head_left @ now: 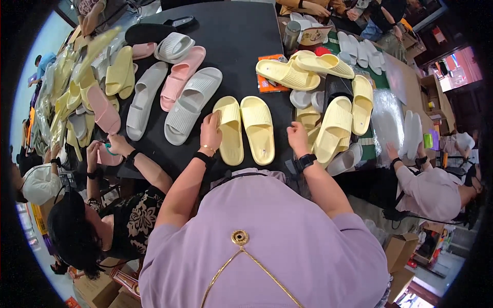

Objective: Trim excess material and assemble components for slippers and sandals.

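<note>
A: Near edge first: our left hand (pixel 210 134) rests on the left yellow slide (pixel 229 129), fingers curled loosely over its near left side, touching rather than clamping it. Our right hand (pixel 298 137) sits just right of the right yellow slide (pixel 258 128); fingers look bent, but we cannot tell whether they grip anything.

B: So the 2 slides lie side by side on the black table (pixel 241 36)?

A: Yes, nearly touching, soles down, near the table's near edge. Their long axes run near to far, tilted slightly left at the far end; which end is the toe, we cannot tell.

B: Doing it well?

A: We judge: square the near ends level, keep them parallel, press lightly.

B: Farther out?

A: The yellow pile (pixel 328 108) right, grey and pink slides (pixel 179 87) far left.
</note>
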Demonstrator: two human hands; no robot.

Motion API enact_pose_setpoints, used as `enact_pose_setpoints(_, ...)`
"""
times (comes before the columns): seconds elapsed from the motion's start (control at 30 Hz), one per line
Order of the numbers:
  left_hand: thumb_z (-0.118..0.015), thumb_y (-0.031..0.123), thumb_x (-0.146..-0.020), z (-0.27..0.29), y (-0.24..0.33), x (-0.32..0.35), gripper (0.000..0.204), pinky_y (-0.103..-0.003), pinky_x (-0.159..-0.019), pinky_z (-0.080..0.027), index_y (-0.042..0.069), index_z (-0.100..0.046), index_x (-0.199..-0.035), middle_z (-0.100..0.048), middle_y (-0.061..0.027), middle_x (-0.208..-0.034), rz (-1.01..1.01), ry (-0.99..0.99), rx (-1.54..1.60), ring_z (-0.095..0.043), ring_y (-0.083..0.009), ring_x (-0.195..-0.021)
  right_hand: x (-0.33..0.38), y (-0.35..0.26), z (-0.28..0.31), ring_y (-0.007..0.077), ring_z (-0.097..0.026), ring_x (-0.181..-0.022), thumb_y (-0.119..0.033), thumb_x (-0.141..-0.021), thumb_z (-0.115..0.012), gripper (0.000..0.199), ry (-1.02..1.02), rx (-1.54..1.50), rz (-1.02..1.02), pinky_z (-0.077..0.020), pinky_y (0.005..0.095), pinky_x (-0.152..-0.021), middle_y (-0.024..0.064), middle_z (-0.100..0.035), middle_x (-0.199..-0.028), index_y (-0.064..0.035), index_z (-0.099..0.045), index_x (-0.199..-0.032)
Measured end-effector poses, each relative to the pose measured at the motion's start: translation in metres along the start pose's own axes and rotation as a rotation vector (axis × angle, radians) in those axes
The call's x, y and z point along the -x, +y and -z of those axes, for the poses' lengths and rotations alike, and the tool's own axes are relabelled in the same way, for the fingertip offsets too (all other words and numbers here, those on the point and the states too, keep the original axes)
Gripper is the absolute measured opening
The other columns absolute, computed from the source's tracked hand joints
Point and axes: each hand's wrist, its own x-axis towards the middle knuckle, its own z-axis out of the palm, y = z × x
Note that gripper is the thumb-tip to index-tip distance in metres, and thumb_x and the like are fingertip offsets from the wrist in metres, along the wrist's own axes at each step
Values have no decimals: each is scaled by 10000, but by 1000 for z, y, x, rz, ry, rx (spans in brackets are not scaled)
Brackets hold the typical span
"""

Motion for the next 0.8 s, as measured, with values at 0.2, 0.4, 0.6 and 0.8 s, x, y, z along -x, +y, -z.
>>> enact_pose_setpoints(0.2,-555,-62,-681,7,4,11,599,-391,-974,-374,50,-457,-1262,-452,-198,-1244,-6,-113,74,-448,-366,-1127,-30,18,3,327,-625,-832,-175,-805,-597,261,71,207,-1,-485,398,-756,186,-650,-876,-1,-594,-1000)
enact_pose_setpoints(0.4,-604,5,-691,21,16,18,563,-410,-981,-358,57,-478,-1238,-452,-182,-1256,-32,-60,45,-431,-356,-1151,-61,33,-12,368,-610,-825,-198,-781,-578,200,111,249,60,-489,413,-745,194,-643,-828,-17,-660,-803)
enact_pose_setpoints(0.6,-617,36,-712,18,-1,28,476,-355,-883,-432,46,-517,-1178,-497,-158,-1198,-63,13,68,-498,-312,-1070,-66,27,-8,331,-641,-759,-223,-751,-599,221,13,227,18,-492,365,-704,182,-647,-760,-19,-668,-798)
enact_pose_setpoints(0.8,-598,-6,-696,21,5,36,433,-377,-887,-433,32,-552,-1125,-552,-165,-1088,31,14,181,-527,-330,-1013,-56,22,-2,372,-609,-744,-184,-750,-584,197,160,132,103,-481,392,-666,197,-628,-753,-1,-652,-773)
